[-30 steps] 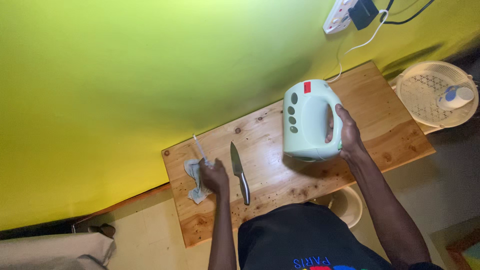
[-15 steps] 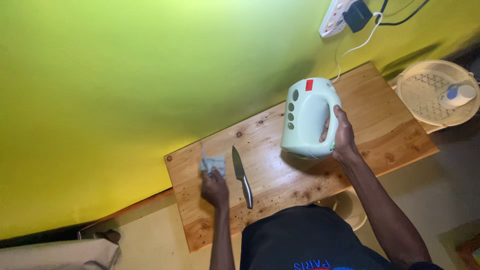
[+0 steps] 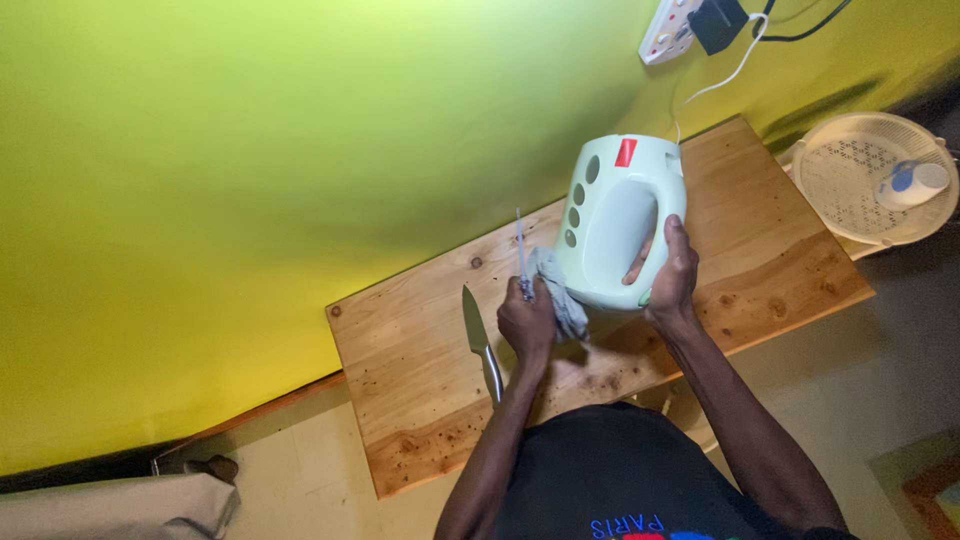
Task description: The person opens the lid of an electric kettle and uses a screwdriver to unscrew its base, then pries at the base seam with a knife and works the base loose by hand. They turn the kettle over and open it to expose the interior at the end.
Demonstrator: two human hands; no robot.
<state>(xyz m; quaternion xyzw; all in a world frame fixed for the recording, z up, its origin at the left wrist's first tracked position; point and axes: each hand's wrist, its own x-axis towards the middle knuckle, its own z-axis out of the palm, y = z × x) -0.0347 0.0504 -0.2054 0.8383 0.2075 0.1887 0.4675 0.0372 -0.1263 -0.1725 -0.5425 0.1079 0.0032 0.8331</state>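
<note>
A: Start at the hands. What has the left hand (image 3: pixel 527 322) got?

B: It's closed on a pale grey cloth (image 3: pixel 560 293) together with a thin clear rod (image 3: pixel 520 250) that sticks up toward 12 o'clock. The cloth presses against the lower left side of the mint-green appliance (image 3: pixel 618 220).

A: And the right hand (image 3: pixel 668 275)?

B: Clamped on the appliance's handle, holding it tilted above the wooden table (image 3: pixel 760 250). The appliance sits at about 2 o'clock from the left hand, touching the cloth.

A: What else is near?

B: A knife (image 3: pixel 480 340) lies on the table at 9 o'clock, just beside the left hand.

A: Changed from half a second ago?

B: Yes. Then the left hand was flat on the cloth on the table, left of the knife; now it's lifted to the appliance, right of the knife.
</note>
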